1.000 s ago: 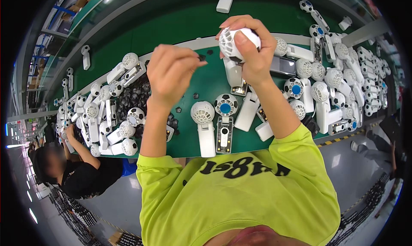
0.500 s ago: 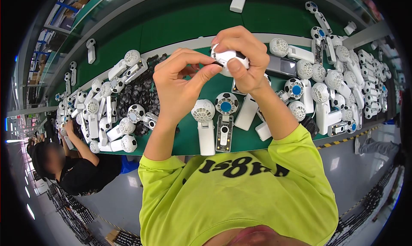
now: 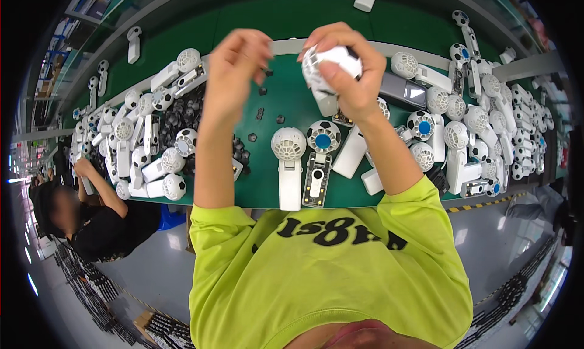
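A white handheld fan (image 3: 315, 75) with a round, football-patterned head is gripped by my right hand (image 3: 356, 69), its thumb pressed on the head. My left hand (image 3: 242, 54) is raised apart from it, above a heap of small black pieces (image 3: 182, 110); its fingers are smeared by motion. Several loose black pentagon pieces (image 3: 280, 119) lie between my arms. Near the table's front edge rest a closed white fan (image 3: 289, 184) with a lattice head and a fan with an uncovered handle (image 3: 317, 181), a blue disc on its head.
Piled fans (image 3: 125, 139) cover the left of the green table; more fans (image 3: 474, 118) crowd the right. A grey box with a small screen (image 3: 401, 90) stands beyond my right forearm. A co-worker (image 3: 103, 218) sits at left. A green belt (image 3: 274, 14) runs behind the table.
My left hand has pulled away from the fan, leftward and up, and now blurs. The right hand still holds the fan, turned so its lattice side shows.
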Demonstrator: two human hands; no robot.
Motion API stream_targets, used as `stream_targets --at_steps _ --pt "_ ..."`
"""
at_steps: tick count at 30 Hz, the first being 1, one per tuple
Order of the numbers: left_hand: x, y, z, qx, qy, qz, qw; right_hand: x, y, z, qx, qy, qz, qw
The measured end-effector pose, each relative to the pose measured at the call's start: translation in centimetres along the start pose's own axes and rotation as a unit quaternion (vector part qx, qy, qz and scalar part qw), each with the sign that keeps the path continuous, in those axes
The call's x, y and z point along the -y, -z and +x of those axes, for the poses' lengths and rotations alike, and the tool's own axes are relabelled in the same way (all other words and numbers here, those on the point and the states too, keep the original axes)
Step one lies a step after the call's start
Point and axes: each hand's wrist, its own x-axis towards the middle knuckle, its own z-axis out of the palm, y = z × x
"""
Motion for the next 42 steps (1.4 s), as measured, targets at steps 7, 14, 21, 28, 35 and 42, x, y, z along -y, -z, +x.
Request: stream_targets --at_steps 7,14,21,28,35,42 --pt "6.4 5.0 -0.7 0.024 0.018 0.551 0.834 -0.4 1.1 0.2 -0.045 -0.157 0.066 0.984" --pt "8.6 4.2 -1.2 0.082 0.060 0.518 0.849 -0.9 1.4 -0.1 -0.048 -0.171 0.232 0.956" --pt "1.3 -1.6 -2.1 -0.091 -0.281 0.342 0.892 -1.0 1.1 -0.5 0.037 -0.094 0.172 0.980" --pt "-1.0 -3.4 -2.6 -0.086 -0.444 0.330 0.828 -0.2 0.4 -0.4 0.116 -0.025 0.039 0.992" --pt "-0.2 -3.0 -3.2 -0.038 -0.404 0.294 0.865 0.9 -0.2 0.0 0.119 0.004 0.017 0.993" --pt "-1.1 -0.4 -2.6 0.006 -0.322 0.389 0.863 -0.5 1.3 -0.3 0.060 -0.038 -0.002 0.997"
